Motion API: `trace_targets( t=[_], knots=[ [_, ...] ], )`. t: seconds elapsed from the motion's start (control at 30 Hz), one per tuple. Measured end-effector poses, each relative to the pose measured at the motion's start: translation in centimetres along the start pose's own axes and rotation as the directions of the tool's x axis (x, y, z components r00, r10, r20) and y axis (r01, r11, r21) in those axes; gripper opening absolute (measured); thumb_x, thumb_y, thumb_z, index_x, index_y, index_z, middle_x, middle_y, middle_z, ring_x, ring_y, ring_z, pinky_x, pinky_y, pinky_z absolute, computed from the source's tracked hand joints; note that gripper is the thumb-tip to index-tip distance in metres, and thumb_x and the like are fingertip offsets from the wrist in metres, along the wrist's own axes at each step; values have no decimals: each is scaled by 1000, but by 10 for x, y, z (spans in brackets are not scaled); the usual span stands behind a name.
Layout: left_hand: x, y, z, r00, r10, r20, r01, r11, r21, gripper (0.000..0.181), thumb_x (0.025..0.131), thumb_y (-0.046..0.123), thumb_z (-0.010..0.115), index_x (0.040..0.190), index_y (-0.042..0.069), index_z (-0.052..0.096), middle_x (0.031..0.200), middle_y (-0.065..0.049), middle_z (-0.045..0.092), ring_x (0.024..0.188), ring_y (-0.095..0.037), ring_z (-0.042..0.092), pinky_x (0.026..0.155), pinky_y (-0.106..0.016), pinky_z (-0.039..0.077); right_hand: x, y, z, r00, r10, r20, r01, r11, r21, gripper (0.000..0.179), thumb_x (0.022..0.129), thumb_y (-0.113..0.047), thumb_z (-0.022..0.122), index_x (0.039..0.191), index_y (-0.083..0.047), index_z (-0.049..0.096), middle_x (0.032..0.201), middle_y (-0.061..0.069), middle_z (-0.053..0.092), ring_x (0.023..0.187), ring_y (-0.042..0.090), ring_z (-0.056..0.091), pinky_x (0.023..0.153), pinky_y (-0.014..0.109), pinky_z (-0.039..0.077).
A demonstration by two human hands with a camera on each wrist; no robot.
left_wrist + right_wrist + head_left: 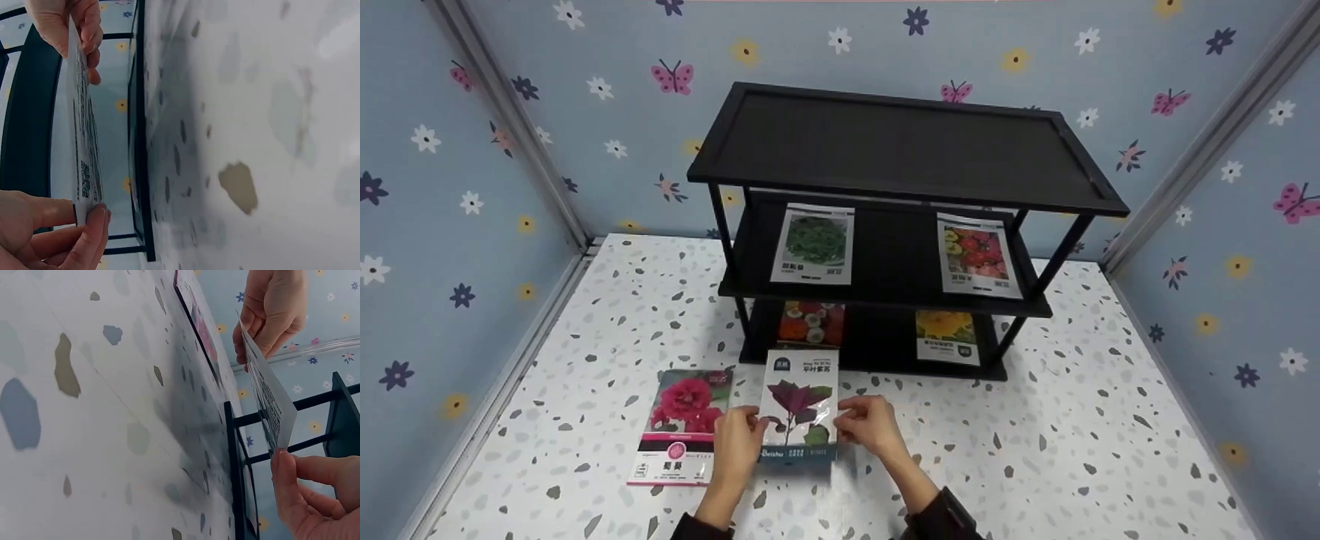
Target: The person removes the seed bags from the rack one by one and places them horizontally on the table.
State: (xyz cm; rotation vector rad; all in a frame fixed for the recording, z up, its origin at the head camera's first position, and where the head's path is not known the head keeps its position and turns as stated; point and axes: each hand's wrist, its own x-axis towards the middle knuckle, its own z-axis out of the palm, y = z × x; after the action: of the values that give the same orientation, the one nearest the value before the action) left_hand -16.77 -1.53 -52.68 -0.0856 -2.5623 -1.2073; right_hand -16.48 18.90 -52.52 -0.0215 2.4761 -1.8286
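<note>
A white seed packet (800, 375) with a purple-leaved plant on its front is held between my two hands. My left hand (736, 444) pinches its left edge, while the right hand (873, 426) pinches the right edge. Both wrist views show the packet (271, 396) raised off the speckled floor, thumb and fingertips on opposite sides of it. Small print and a square code cover its back (84, 152) in the left wrist view. Beside my left hand, a packet with a pink flower (684, 409) lies on the floor, partly covered by that hand.
Ahead stands a black shelf rack (900, 146). Its middle tier bears a green-leaf packet (815, 244) and a red-flower packet (979, 259). On the bottom tier lie a red-and-white-flower packet (811, 322), partly hidden, and a yellow-flower packet (946, 334). Patterned walls (840, 64) enclose the floor.
</note>
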Motion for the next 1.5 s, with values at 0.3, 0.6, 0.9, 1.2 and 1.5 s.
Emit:
trace_targets(
  t=[0.3, 0.6, 0.9, 1.2, 1.5],
  knots=[
    [3, -19, -5, 1000, -12, -5, 13, 996, 92, 9, 66, -9, 67, 73, -11, 63, 59, -13, 57, 58, -33, 57, 56, -46, 47, 11, 3, 25, 999, 44, 9, -43, 999, -29, 20, 73, 8, 65, 92, 13, 61, 67, 14, 64, 52, 19, 62, 49, 26, 52],
    [3, -28, -6, 999, -47, 15, 43, 985, 168, 15, 64, -9, 65, 56, -3, 54, 61, -26, 57, 62, -45, 57, 55, -52, 44, 14, 9, 41, 996, 92, 12, -92, 995, -38, 16, 71, 10, 65, 87, 11, 62, 66, 11, 64, 50, 19, 61, 47, 25, 51],
    [0, -29, -1, 998, -56, 20, 49, 962, 269, 9, 68, -14, 52, 60, -9, 53, 61, -30, 54, 60, -45, 56, 52, -52, 46, 14, 12, 49, 996, 92, -14, -93, 982, -166, 14, 68, 5, 69, 81, 4, 65, 59, 3, 61, 46, 11, 56, 47, 20, 47],
    [-2, -23, 0, 999, -19, 40, 4, 941, 337, 14, 72, -14, 48, 60, -9, 53, 60, -28, 54, 58, -44, 56, 50, -51, 46, 12, 9, 51, 989, 146, -13, -146, 970, -194, 12, 67, 5, 70, 74, 2, 61, 55, 5, 60, 44, 14, 58, 48, 21, 48],
    [-2, -18, 0, 999, -13, 52, -7, 934, 359, 11, 71, -14, 50, 61, -9, 52, 60, -28, 52, 55, -43, 55, 47, -50, 46, 8, 8, 46, 994, 113, 11, -108, 976, -191, 8, 72, 3, 68, 73, 1, 60, 54, 5, 58, 46, 20, 60, 42, 22, 47]
  ],
)
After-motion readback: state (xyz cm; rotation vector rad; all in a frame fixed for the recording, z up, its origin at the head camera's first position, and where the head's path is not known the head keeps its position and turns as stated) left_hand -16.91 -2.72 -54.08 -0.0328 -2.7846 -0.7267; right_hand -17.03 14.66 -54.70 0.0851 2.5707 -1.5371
